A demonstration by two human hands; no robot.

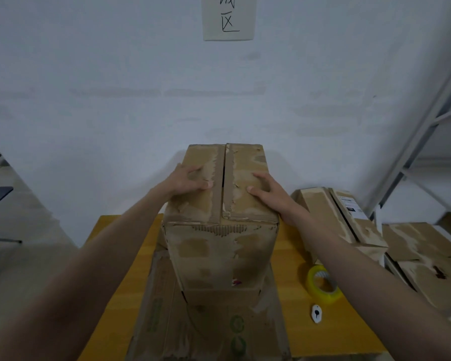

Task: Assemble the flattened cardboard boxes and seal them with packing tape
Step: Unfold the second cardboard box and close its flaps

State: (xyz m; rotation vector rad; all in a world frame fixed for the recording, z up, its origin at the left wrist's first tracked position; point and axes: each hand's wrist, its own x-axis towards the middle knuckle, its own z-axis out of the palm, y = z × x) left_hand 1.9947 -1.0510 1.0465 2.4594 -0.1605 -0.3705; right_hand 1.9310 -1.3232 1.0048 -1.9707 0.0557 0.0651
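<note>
A worn brown cardboard box (219,246) stands upright on flattened cardboard (208,332) in the middle of the yellow table (297,238). Its two top flaps are folded down and meet along a narrow dark gap. My left hand (186,179) presses on the left flap, its fingers bent with the tips on the cardboard. On the right flap lies my right hand (267,190), fingers spread flat. A roll of clear yellowish packing tape (320,284) lies on the table to the right of the box, partly behind my right forearm.
A small white tool with a black spot (316,313) lies in front of the tape. Another box with a label (341,217) stands at the right, more cardboard (422,254) beside it. A white metal rack (427,131) rises at the far right. A white wall stands close behind the table.
</note>
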